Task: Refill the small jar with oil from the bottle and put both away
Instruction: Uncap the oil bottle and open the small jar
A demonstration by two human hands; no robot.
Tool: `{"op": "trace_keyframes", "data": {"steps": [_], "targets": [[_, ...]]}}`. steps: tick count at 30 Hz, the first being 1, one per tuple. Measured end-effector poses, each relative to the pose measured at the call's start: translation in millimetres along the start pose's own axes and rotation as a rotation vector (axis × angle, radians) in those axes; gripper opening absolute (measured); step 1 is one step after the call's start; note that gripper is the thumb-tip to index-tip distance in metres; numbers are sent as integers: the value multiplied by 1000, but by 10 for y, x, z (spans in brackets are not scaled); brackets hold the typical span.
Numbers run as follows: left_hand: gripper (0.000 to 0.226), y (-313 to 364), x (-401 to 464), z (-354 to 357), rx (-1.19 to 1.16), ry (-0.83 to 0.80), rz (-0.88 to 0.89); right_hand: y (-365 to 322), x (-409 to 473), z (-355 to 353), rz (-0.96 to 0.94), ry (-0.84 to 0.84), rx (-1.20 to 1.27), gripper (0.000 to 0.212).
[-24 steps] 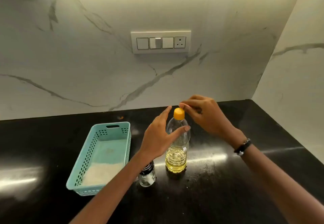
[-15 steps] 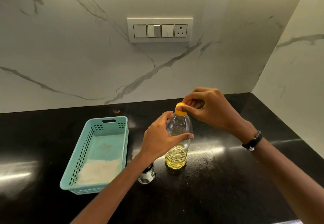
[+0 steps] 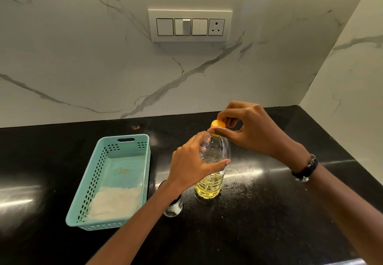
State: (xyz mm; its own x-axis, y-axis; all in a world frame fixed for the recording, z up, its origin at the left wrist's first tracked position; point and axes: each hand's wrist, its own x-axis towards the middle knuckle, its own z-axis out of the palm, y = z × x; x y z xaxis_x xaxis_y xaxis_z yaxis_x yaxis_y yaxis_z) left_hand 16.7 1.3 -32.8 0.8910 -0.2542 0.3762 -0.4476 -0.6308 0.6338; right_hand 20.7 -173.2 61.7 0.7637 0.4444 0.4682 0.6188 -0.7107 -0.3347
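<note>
Left hand (image 3: 189, 164) grips bottle (image 3: 213, 173); right hand (image 3: 251, 128) pinches cap (image 3: 217, 125).

basket (image 3: 145, 173) crowds jar (image 3: 173, 208), probably touching

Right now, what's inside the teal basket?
The teal basket holds a white patch, cloth or powder, I cannot tell, at its near end. The far floor is bare. Nothing hides its inside.

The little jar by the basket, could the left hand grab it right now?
Probably not yet: the left hand grips the oil bottle, and its forearm crosses over the small jar. Once it lets go, the jar sits close below.
</note>
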Motion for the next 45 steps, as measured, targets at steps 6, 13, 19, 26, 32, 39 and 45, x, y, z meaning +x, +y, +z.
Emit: {"op": "trace_keyframes", "data": {"steps": [6,13,19,26,32,39,45], "targets": [[75,-18,39,27,-5,19,24,-12,4,-36,-26,-71,-34,44],[73,-38,44,46,-10,44,43,1,52,-129,-70,-182,-45,41],[80,-29,42,51,-12,43,38,32,167,-270,-87,-369,7,38],[80,-31,41,62,-2,42,39,-15,191,-222,-51,-293,-83,36],[86,-41,45,65,-7,35,30,-23,241,-275,-49,-389,-75,46],[88,-26,28,49,5,-7,-2,-1,230,-275,-32,-380,-69,35],[96,13,6,-17,34,-87,-6,-54,7,-358,66,-216,94,45]]}}
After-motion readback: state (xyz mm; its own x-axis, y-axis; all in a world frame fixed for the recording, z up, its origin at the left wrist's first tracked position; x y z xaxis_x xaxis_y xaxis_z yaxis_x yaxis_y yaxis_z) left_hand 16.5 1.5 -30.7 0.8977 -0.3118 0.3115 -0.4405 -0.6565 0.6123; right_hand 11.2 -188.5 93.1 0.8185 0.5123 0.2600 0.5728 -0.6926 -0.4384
